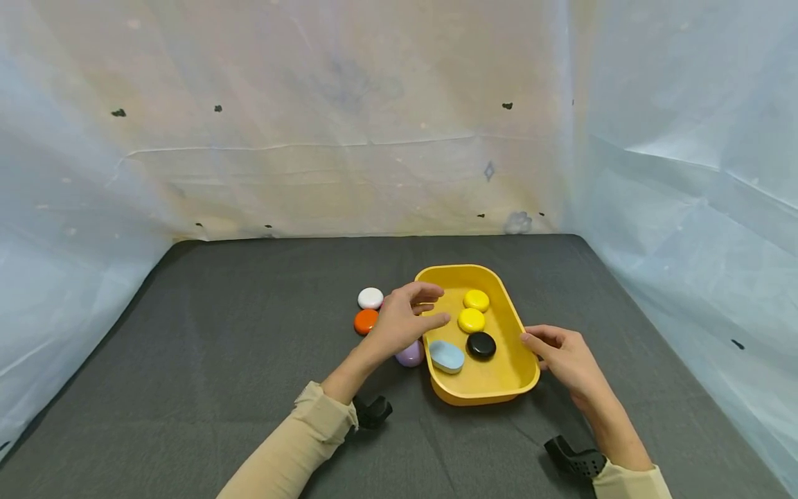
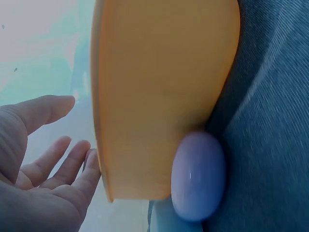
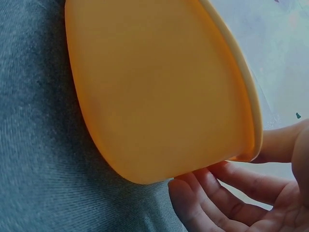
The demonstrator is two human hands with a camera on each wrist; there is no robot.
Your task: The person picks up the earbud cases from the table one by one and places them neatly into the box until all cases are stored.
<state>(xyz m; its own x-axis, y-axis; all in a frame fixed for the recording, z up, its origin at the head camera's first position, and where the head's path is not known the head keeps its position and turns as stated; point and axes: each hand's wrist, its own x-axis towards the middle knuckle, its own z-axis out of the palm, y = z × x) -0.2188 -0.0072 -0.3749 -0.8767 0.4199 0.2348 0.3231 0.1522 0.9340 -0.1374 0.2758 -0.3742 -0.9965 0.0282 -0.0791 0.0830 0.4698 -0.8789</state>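
Observation:
A yellow tray (image 1: 505,371) stands on the dark cloth, holding two yellow rounded pieces (image 1: 471,320), a black one (image 1: 481,346) and a light blue oval one (image 1: 447,356). My right hand (image 1: 564,357) pinches the tray's right rim, thumb on top and fingers against the outer wall, as the right wrist view shows. Over the left rim hovers my left hand (image 1: 399,322), thumb and fingers spread apart with nothing between them. A purple rounded piece (image 2: 198,176) lies on the cloth beside the tray's left wall, partly covered by that hand in the head view.
Left of the tray lie a white piece (image 1: 370,298) and an orange piece (image 1: 366,321), near my left hand. Pale plastic sheeting (image 1: 349,138) hangs behind the table and along its sides. Each wrist wears a black mount (image 1: 575,459).

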